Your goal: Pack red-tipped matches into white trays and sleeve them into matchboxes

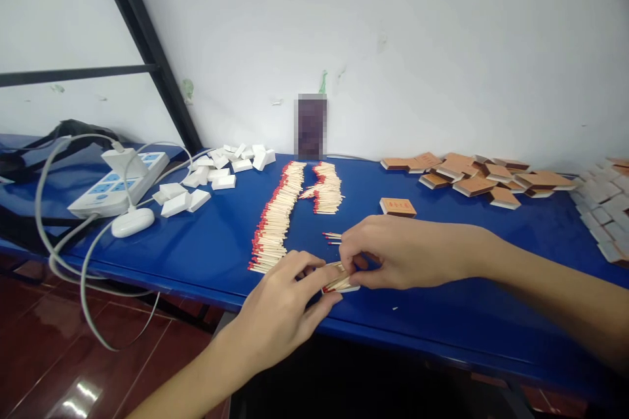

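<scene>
Near the front edge of the blue table, a white matchbox tray (350,289) holds matches (339,283) with red heads. My left hand (289,304) grips this tray from its left side, thumb in front and fingers behind. My right hand (388,252) pinches at the tray's right end, fingertips down on the matches; whether a match is between them is hidden. A few loose matches (332,236) lie just behind my right hand. Farther back are a long row of matches (278,216) and a shorter pile (328,190). One orange matchbox (398,207) lies beyond my right hand.
White empty trays (223,181) are scattered at the back left, beside a power strip (118,183) with looping white cables. Orange matchbox sleeves (474,183) lie heaped at the back right. Stacked boxes (607,203) stand at the far right. A pixelated dark object (311,126) leans against the wall.
</scene>
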### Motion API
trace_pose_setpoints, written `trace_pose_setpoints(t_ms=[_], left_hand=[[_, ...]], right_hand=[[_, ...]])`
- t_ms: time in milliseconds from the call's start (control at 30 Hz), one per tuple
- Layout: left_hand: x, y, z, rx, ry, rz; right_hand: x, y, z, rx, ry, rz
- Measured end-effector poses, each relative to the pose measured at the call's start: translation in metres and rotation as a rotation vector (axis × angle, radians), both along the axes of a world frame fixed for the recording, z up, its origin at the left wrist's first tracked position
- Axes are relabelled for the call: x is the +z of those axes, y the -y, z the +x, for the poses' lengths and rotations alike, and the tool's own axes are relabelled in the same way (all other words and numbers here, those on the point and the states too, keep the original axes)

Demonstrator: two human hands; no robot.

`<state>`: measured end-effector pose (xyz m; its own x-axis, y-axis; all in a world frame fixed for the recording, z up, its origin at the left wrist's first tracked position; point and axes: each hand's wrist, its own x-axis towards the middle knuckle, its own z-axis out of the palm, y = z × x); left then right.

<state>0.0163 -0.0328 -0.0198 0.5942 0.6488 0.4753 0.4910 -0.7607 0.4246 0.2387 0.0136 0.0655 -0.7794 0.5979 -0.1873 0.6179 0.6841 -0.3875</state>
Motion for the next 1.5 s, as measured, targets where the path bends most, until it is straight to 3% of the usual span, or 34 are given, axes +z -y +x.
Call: trace_pose_setpoints(t_ms=[267,467,900,1267,1500], left_hand=[[0.004,0.001,0.000,-0.004,-0.087,0.036],[-0.001,0.000,-0.001,0.022,-0.098,0.149],[0.005,-0.003,-0.001,-0.133,-0.080,0.114],[0.002,-0.004,-0.003,-0.161,-0.022,0.122],[-0.003,-0.003,-0.003,-0.121,0.028,0.091]], right_hand=[[0.009,-0.012,0.006,-0.064,0.066,-0.154],[0.003,-0.020,0.006,-0.026,0.026,-0.271],[-0.003,-0.021,0.004,0.010,-0.003,-0.269],[-0.009,-0.021,-0.001,-0.028,0.006,-0.245],[-0.003,-0.020,0.005,-0.012,0.028,-0.276]])
